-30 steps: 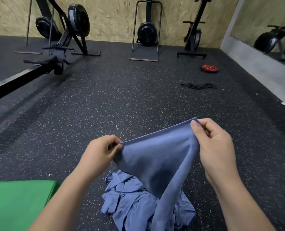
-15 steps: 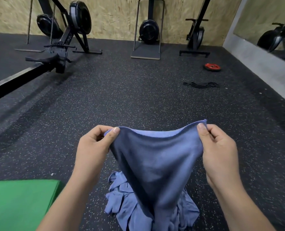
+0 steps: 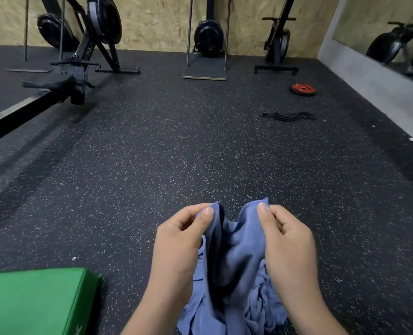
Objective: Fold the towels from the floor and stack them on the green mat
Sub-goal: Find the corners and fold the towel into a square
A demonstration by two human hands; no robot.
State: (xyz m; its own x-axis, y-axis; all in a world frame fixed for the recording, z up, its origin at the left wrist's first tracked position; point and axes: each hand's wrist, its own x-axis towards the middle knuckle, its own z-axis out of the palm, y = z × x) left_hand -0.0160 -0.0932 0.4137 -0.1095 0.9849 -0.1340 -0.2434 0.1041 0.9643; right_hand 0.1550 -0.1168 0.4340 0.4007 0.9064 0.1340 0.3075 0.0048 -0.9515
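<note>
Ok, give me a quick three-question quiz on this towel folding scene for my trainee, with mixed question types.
1. True or false: a folded towel lies on the visible part of the green mat.
2. How do the left hand and right hand hold the blue towel? A) only the left grips it B) each pinches its top edge C) neither touches it
3. Fill in: the red weight plate lies on the ____.

Key: 1 false; 2 B; 3 floor.
</note>
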